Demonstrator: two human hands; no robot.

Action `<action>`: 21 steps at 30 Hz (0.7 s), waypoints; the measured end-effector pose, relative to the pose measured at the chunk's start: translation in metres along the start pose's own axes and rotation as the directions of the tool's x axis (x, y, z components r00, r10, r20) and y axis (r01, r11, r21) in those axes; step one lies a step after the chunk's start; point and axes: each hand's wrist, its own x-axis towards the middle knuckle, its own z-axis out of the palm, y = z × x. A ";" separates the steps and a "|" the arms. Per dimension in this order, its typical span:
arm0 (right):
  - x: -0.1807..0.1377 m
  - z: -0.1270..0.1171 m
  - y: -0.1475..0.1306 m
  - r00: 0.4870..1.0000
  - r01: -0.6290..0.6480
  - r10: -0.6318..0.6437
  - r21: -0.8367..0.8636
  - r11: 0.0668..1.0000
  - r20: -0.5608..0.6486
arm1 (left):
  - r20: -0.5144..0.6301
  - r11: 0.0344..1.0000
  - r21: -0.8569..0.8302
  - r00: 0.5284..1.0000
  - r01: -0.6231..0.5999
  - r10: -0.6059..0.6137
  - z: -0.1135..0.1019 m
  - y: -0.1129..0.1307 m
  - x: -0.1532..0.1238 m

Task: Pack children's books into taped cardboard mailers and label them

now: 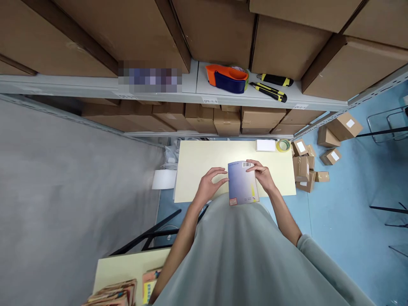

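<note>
A flat pale-blue packet with a barcode label at its far end sits between my hands over the cream table. My right hand grips its far right corner with curled fingers. On the other side, my left hand touches the packet's left edge, its fingers bent and a little apart.
A white pad and a tape roll lie at the table's far edge. Small cardboard boxes lie on the blue floor to the right. The shelf above holds a tape dispenser and utility knives. Books are stacked near left.
</note>
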 end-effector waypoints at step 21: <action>-0.006 0.046 0.003 0.974 -0.224 0.219 -0.108 0.969 -0.052 | -0.167 0.968 -0.236 0.978 0.088 -0.129 -0.017 -0.034 -0.004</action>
